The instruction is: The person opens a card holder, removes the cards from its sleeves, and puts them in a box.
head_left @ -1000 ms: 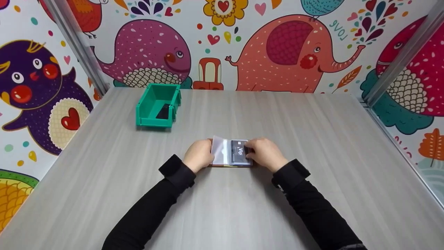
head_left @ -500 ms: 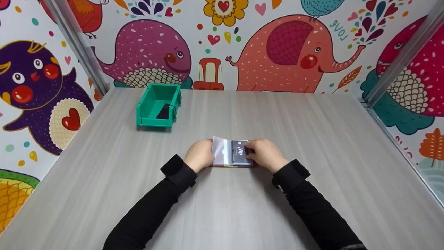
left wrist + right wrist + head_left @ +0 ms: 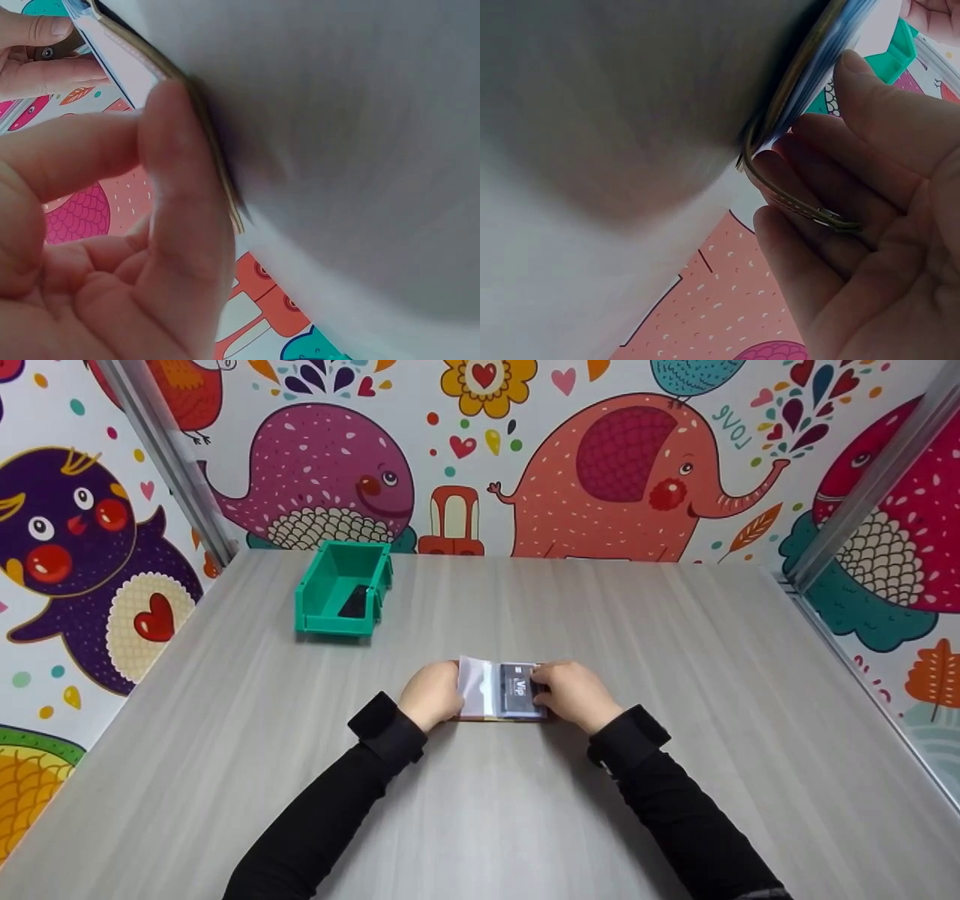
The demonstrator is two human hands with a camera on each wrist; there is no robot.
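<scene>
A small card holder [image 3: 472, 690] lies spread open on the table, its clear plastic sleeves facing up. Behind the right-hand sleeve shows a black card [image 3: 517, 688] marked "Vip". My left hand [image 3: 433, 696] pinches the holder's left side; in the left wrist view the thumb and a finger meet at the thin brown cover [image 3: 215, 150]. My right hand [image 3: 576, 694] grips the right side, thumb on top of the sleeves and fingers at the edge. A curved brown strap [image 3: 787, 198] with a metal snap lies against those fingers in the right wrist view.
A green plastic bin [image 3: 330, 625] stands at the back left of the table, with a black object [image 3: 353, 601] inside. Printed cartoon walls [image 3: 480, 457] enclose the back and both sides. The grey table [image 3: 480, 817] stretches around the hands.
</scene>
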